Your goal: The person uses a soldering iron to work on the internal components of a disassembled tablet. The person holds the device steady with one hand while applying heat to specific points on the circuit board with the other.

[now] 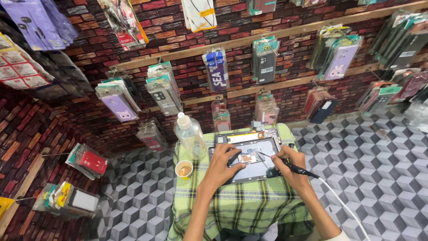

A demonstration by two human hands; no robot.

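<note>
Opened tablet (249, 158) lies flat on the green checked cloth (240, 201), long axis running left to right. Left hand (223, 165) rests fingers spread on its left part; right hand (290, 163) pinches a corded soldering iron (292, 168), tip pointing left toward the tablet's middle.

A single view comes from a camera worn on the person's head. It looks steeply down and forward from well above the small surface (240, 201) with the green checked cloth, which sits low in the middle of the frame. Both forearms enter from the bottom edge. The wide lens bends the brick-patterned wall (187, 80) ahead and to the left, and the cube-patterned floor (365, 160) fills the right. No second view shares the scene.
</note>
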